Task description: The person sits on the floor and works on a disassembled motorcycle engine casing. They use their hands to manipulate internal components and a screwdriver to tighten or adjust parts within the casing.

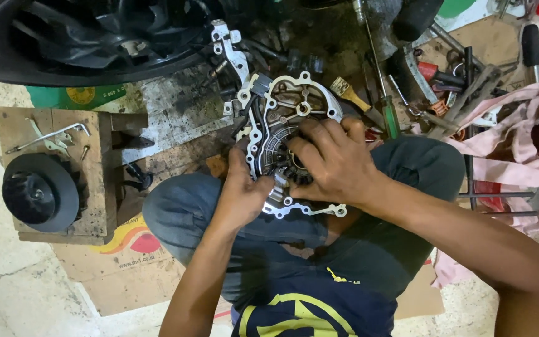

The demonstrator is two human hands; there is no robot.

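One cover (282, 118), a silvery engine side casing w/ gasket edge, sits on the person's lap btwn both knees, just below the wheel (63, 37) at top of view. One dark ring of coils, the stator (282, 159), is seated inside it, mostly hidden by fingers.

2 hands, both on the cover. Left hand (244, 187) clamps the lower-left rim, thumb over the edge, fingers curled under; closed grip on the cover. Right hand (332, 162) lies flat-ish over the centre, fingers bent down onto the stator, tips pressing into it; whether it grips anything small can't tell, fingers hide it.

Left of the knees: 1 wood block (104, 181) on cardboard (126, 262). On it 1 black fan rotor (38, 193), round, finned, plus 1 bent metal rod (51, 136) and approx 2 small screws beside it, too small to be sure.

Right, top: tool heap (450, 81) on floor, not countable exactly; at least 1 green-handled screwdriver (389, 115), 1 brush (347, 92) w/ wood handle, 1 T-handle wrench (469, 93), several dark bars. 1 pink rag (519, 143) drapes over the right side, touching the heap. 1 bracket (229, 50), silvery, hangs by the wheel just above the cover.
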